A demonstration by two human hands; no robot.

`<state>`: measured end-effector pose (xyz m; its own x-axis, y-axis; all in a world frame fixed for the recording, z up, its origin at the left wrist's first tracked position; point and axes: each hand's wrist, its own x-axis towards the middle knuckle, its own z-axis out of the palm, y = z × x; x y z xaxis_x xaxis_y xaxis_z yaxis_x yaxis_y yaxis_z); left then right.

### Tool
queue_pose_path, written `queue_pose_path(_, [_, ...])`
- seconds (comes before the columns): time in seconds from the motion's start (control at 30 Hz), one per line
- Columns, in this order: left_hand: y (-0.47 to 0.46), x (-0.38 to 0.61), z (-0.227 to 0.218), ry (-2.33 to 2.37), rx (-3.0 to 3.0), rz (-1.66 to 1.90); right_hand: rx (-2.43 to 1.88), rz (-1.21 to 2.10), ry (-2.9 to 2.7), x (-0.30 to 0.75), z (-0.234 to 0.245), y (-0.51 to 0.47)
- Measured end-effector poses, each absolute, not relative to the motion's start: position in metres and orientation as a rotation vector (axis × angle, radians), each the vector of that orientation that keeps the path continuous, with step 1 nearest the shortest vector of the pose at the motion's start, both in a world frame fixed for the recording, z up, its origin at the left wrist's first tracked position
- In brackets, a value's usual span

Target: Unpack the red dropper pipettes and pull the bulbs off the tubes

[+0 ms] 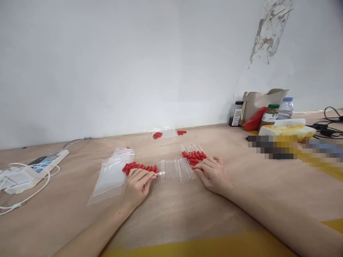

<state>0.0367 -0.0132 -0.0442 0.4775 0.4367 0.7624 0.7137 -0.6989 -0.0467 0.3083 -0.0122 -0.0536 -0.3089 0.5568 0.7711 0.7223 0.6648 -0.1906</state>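
Observation:
In the head view, my left hand (pixel 138 184) is closed on a thin clear tube (pixel 161 173) that sticks out to the right from its fingertips. Beside and partly behind that hand lies a pile of red rubber bulbs (pixel 139 166). A row of loose clear tubes (pixel 174 171) is spread on the table between my hands. My right hand (pixel 213 175) pinches a red rubber bulb (pixel 195 167) between thumb and fingers. Just behind it, several clear tubes with red bulbs on their near ends (pixel 194 155) lie side by side, with loose red bulbs (pixel 193 161) in front.
Clear plastic bags (pixel 109 178) lie stacked at left. By the wall is another bag (pixel 168 133) with red bulbs. A power strip (pixel 34 175) with white cables stands far left. Bottles, a green-lidded jar (pixel 268 116), a beige bag (pixel 264 101) and a tissue pack (pixel 288 130) are at right.

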Motion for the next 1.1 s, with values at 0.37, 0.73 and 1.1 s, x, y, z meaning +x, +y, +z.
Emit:
queue_pose_path(0.37, [0.001, 0.038, -0.039, -1.377, -2.234, -1.044, -1.247, 0.216, -1.651, 0.329, -0.061, 0.03])
queue_pose_path(0.73, [-0.005, 0.051, -0.039, -1.147, -2.378, -0.964, -1.028, -0.117, -2.1, 0.331, -0.05, 0.017])
queue_pose_path(1.1, [-0.004, 0.039, -0.045, -0.999, -2.631, -0.904, -1.006, -0.271, -2.223, 0.336, -0.053, 0.017])
